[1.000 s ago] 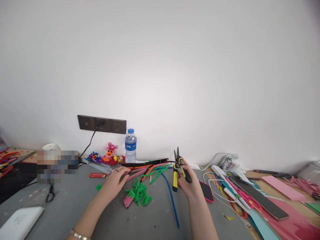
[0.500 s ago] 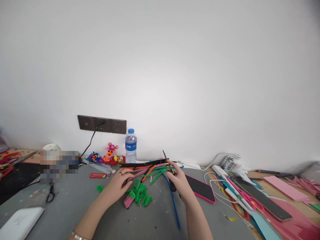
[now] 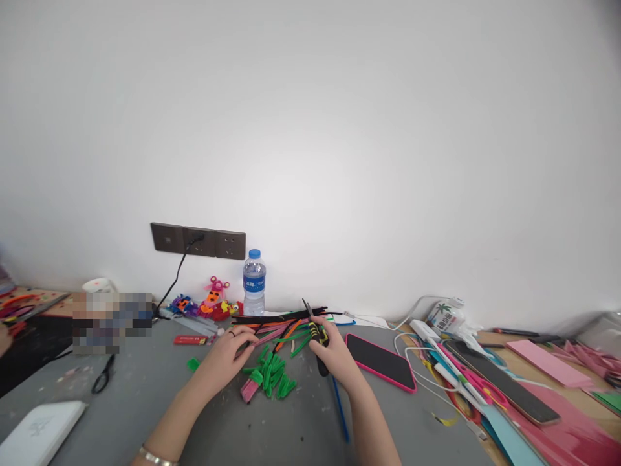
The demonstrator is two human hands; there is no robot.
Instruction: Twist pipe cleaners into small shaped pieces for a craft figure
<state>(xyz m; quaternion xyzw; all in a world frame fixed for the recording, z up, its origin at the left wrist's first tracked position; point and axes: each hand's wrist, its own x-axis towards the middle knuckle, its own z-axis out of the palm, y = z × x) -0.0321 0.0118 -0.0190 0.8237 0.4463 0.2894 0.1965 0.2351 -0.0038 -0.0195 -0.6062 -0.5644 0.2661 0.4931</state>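
My right hand [image 3: 336,358] is closed round yellow-and-black pliers [image 3: 315,335], whose jaws point up and left over a bundle of long pipe cleaners [image 3: 284,325] in black, pink, orange and green. My left hand [image 3: 227,354], with a ring on one finger, rests on the left end of that bundle, its fingers curled on a pink strand. In front of both hands lies a heap of short green pieces [image 3: 272,375] with a pink tuft [image 3: 248,390]. A blue pipe cleaner [image 3: 341,419] runs under my right wrist.
A water bottle [image 3: 253,283] and small pipe-cleaner figures [image 3: 208,303] stand by the wall under a socket strip [image 3: 197,241]. A pink-cased phone [image 3: 381,360] lies right of my hand, then cables, scissors [image 3: 480,387] and coloured sheets. Black scissors [image 3: 103,375] and a white box [image 3: 36,431] lie left.
My right hand has carried the pliers left and down from beside the phone to the pipe-cleaner bundle, uncovering the phone. My left hand has stayed on the bundle.
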